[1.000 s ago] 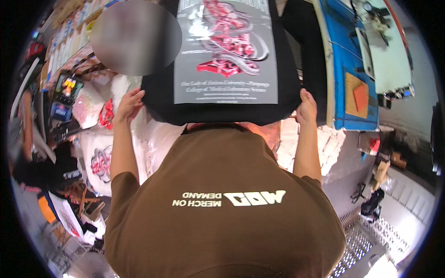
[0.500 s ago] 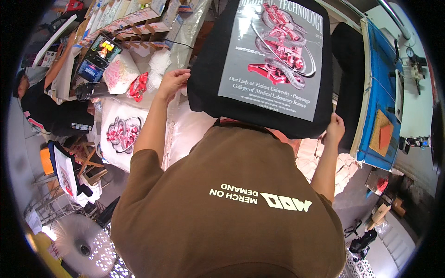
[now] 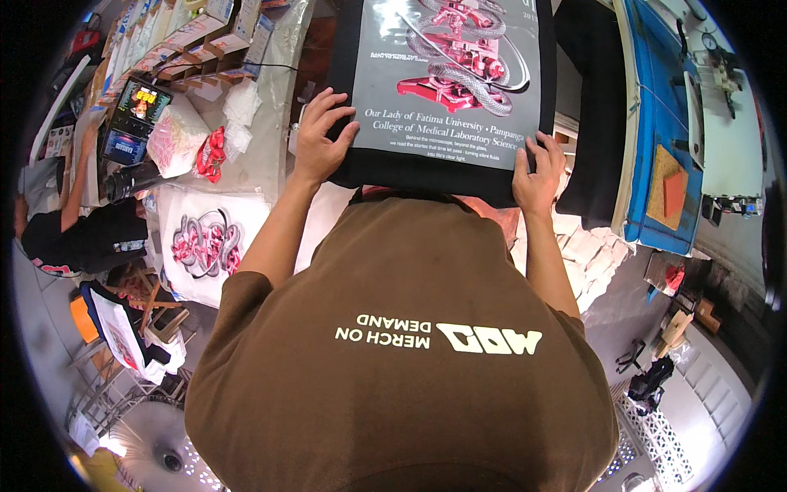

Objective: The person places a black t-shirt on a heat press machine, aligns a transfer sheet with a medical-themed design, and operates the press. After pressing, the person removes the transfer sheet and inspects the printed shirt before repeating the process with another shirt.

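A black garment (image 3: 426, 177) is spread flat in front of me. On its front lies a shiny grey printed panel (image 3: 389, 74) showing a red microscope with a silver snake coiled around it. My left hand (image 3: 325, 138) rests at the panel's lower left edge, its fingers spread over the grey and the black cloth. At the lower right corner my right hand (image 3: 541, 172) lies with fingers apart, touching the panel's edge. Neither hand grips the cloth. The top of the panel runs out of view.
To the right stands a blue-framed screen (image 3: 648, 197). On the left are a white cloth (image 3: 176, 266) with a similar print, a lit display (image 3: 135, 119), a red crumpled wrapper (image 3: 211, 156) and cardboard boxes (image 3: 209, 61). A person (image 3: 90, 230) sits at far left; a fan (image 3: 156, 447) stands behind.
Both hands have let go of the garment's side edges and moved inward. They now lie with spread fingers at the panel's lower edges. The whole view has shifted slightly.
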Demonstrator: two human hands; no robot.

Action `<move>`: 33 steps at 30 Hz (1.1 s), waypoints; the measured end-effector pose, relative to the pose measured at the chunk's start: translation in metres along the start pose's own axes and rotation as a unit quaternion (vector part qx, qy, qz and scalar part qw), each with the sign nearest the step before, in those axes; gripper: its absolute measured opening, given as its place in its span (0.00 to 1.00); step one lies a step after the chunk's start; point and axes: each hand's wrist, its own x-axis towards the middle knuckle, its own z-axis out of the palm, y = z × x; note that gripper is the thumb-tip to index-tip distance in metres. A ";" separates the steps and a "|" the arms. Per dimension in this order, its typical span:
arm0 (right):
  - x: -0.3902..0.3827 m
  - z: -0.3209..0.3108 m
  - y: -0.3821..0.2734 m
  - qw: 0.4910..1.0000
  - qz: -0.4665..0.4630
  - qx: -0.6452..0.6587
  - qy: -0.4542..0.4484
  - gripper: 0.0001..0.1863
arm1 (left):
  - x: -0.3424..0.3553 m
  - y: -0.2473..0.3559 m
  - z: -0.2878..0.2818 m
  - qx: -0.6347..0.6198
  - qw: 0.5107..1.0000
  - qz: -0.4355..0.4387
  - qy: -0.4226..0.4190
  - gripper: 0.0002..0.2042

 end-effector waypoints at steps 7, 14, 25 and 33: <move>-0.001 0.001 0.002 1.000 -0.008 0.001 0.004 0.15 | 0.001 0.000 0.000 -0.001 1.000 -0.003 -0.003 0.10; -0.001 0.000 0.002 1.000 -0.006 -0.004 0.001 0.14 | 0.001 -0.001 0.000 0.006 1.000 -0.003 -0.007 0.10; 0.004 -0.002 0.015 1.000 0.022 -0.006 -0.010 0.16 | 0.014 -0.007 -0.003 0.015 0.999 -0.022 0.029 0.06; 0.011 0.001 0.103 0.626 0.590 0.502 -0.093 0.23 | 0.020 -0.100 0.006 -0.484 0.665 -0.556 -0.121 0.16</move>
